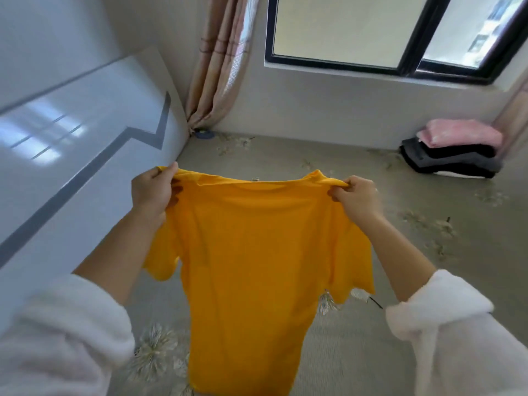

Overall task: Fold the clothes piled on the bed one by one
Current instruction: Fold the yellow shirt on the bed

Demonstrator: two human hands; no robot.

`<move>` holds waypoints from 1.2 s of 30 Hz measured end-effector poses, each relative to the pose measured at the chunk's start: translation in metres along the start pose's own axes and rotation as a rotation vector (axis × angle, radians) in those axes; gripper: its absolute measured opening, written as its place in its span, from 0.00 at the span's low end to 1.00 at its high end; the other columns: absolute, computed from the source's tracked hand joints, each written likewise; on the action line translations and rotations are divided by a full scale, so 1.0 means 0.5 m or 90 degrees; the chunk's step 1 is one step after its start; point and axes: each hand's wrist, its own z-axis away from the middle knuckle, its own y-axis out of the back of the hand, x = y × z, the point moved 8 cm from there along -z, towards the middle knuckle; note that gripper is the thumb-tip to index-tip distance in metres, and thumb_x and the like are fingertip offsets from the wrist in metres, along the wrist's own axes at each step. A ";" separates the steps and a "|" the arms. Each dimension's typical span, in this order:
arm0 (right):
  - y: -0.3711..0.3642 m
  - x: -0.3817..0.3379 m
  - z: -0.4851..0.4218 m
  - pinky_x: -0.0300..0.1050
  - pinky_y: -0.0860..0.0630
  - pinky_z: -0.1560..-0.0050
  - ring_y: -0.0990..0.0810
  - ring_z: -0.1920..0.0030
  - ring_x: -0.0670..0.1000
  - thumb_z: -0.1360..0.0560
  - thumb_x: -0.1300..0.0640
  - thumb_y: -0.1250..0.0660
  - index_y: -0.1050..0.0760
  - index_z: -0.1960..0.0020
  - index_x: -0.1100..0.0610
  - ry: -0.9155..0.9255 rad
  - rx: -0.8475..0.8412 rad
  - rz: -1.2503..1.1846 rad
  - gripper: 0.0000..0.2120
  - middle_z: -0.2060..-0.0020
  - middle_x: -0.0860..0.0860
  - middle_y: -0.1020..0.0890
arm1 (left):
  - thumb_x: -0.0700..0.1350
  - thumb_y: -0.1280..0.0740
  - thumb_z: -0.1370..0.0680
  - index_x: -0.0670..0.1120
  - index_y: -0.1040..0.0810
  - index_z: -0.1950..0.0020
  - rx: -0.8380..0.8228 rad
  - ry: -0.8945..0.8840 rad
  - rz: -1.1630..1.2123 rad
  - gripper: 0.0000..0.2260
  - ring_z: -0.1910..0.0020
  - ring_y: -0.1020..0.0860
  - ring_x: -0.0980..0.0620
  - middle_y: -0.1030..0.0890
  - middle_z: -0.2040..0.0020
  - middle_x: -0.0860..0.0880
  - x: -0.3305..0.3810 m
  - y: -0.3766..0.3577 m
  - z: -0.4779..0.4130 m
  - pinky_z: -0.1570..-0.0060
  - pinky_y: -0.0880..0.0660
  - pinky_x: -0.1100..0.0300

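While the left hand pinches one shoulder seam, the orange-yellow short-sleeved cotton T-shirt hangs spread in the air above the grey flower-printed bedspread, its other shoulder pinched by the right hand. Either thin pinch may slip and drop the shirt crumpled; laid down unevenly, sleeves and hem probably crease. A stack of folded dark and pink garments lies far right.

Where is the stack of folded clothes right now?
In the head view, the folded stack sits far right on the bed, against the wall below the window, beyond the right hand.
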 end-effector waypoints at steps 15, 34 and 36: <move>0.163 -0.143 -0.024 0.46 0.35 0.58 0.29 0.56 0.53 0.21 0.57 0.40 0.29 0.53 0.59 0.290 0.287 -0.004 0.06 0.59 0.56 0.26 | 0.60 0.34 0.25 0.54 0.28 0.69 0.076 -0.350 0.077 0.16 0.71 0.31 0.64 0.29 0.75 0.59 0.226 0.009 -0.016 0.65 0.34 0.66; -0.297 0.530 0.401 0.51 0.28 0.58 0.25 0.49 0.61 0.22 0.60 0.35 0.27 0.45 0.57 -0.144 -0.215 0.141 0.06 0.50 0.57 0.24 | 0.53 0.33 0.23 0.42 0.18 0.47 -0.090 0.304 -0.262 0.15 0.63 0.25 0.50 0.21 0.64 0.49 -0.715 0.051 0.283 0.63 0.32 0.56; -0.353 0.615 0.465 0.47 0.29 0.57 0.24 0.48 0.59 0.21 0.59 0.37 0.30 0.35 0.56 -0.260 -0.336 0.132 0.15 0.44 0.58 0.24 | 0.50 0.32 0.23 0.41 0.19 0.45 -0.108 0.388 -0.263 0.14 0.58 0.25 0.50 0.19 0.57 0.48 -0.801 0.054 0.315 0.58 0.32 0.56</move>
